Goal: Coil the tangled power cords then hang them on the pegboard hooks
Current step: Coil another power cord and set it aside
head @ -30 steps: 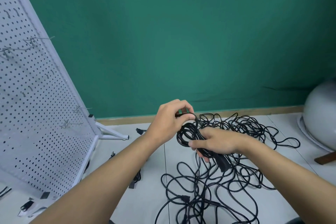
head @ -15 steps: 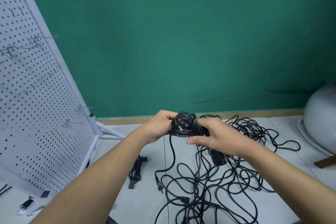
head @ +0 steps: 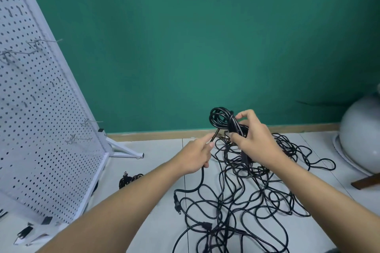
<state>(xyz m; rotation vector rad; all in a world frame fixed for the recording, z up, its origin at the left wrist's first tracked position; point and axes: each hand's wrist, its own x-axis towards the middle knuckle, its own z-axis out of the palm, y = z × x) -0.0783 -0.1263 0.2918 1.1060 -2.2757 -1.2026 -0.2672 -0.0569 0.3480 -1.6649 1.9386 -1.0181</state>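
Up in the air, just in front of the green wall (head: 205,47): a small bundle of shiny black power cord (head: 223,118), wound into round loops, with a few tight turns across its middle. Gripped on its right side by the right hand (head: 257,144), fingers curled round the tight turns, thumb and first finger pinching near the top. Poking out to the left of that hand, the open ring of loops.

Hanging down from the bundle, a thin black loose end (head: 214,134) of the same cord. Held in the left hand (head: 195,156), fingers curled round it. Then out from under that hand and down to the white tiled floor (head: 160,160), ending in a black plug (head: 176,203) lying flat.

Below both hands, on the floor, a big messy pile of more black cords (head: 257,195), all loops and crossings, not wound up. Hard to tell how many in there.

On the left, a tall white pegboard (head: 41,129) full of little holes, with thin metal hooks (head: 44,41) sticking out. Near its foot, on the floor, a small black cord (head: 129,178) already wound up, partly hidden behind the left arm.

Far to the right, a big round white thing (head: 362,135).
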